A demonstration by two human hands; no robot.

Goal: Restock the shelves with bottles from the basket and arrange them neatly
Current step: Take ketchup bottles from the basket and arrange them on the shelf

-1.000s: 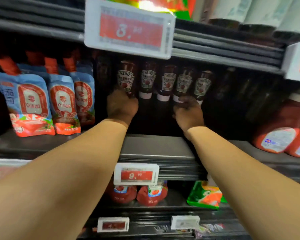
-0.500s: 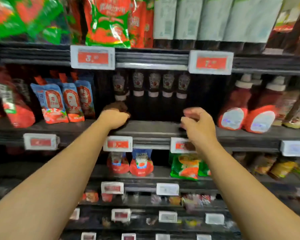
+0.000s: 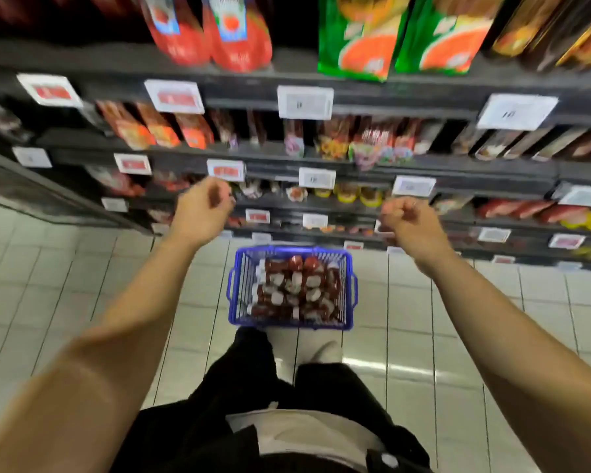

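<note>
Two hands up at mid-height, neither carrying anything: left hand point(image 3: 202, 213) and right hand point(image 3: 411, 223) both hang in front of the lower shelves point(image 3: 355, 165), each grip loosely curled with fingers folded toward the palm and nothing between them. Well apart from each other, and roughly framing the blue basket point(image 3: 350, 268) on the tiled floor point(image 3: 65, 285) below and between. Parked near the feet and just short of the shelf base, probably so that a simple bend brings the stock within reach of both hands at once. Inside, many dark red bottles point(image 3: 296, 291) with white caps, heaped on their sides rather than standing, so plenty left to shelve. Empty, relaxed grips and a downward look suggest a fresh pick from the basket as the next step. Shelf goods and price tags point(image 3: 305, 102) too blurred to read.
</note>
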